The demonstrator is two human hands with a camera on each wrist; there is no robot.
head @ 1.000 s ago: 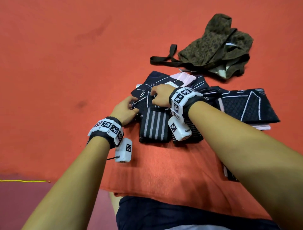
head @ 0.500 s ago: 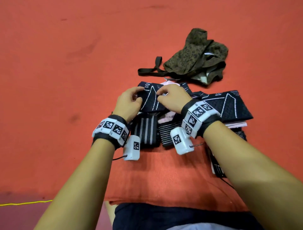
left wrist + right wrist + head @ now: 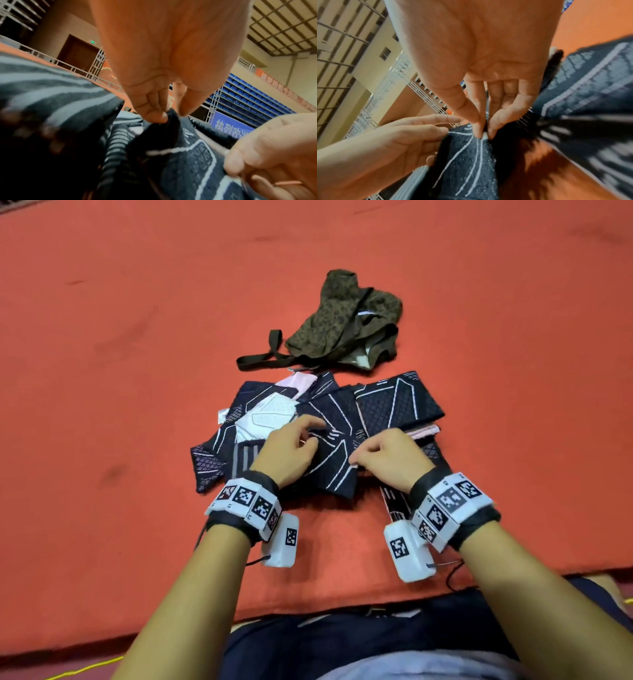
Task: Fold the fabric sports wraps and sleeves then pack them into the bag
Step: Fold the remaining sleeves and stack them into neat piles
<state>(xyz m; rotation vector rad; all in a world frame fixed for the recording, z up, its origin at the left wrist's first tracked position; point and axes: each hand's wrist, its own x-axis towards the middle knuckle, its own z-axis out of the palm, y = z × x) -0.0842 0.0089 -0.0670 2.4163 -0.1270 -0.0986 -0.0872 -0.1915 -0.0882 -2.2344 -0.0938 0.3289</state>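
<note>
A pile of dark navy sleeves with white line patterns lies on the orange mat. Both hands hold one folded navy sleeve on top of the pile. My left hand pinches its left edge between thumb and fingers. My right hand pinches the right edge, thumb against fingertips. A folded sleeve lies at the right of the pile, and unfolded ones with pale pink and white insides lie at the left. The camouflage bag sits beyond the pile, crumpled, its strap stretched left.
A grey-striped black wrap lies under my left wrist. The orange mat spreads wide on every side; its near edge runs just before my lap. A yellow cord lies at the lower left.
Both hands have drawn back toward me with the sleeve, which is now folded over itself. The view has tilted, so the bag and pile sit farther away.
</note>
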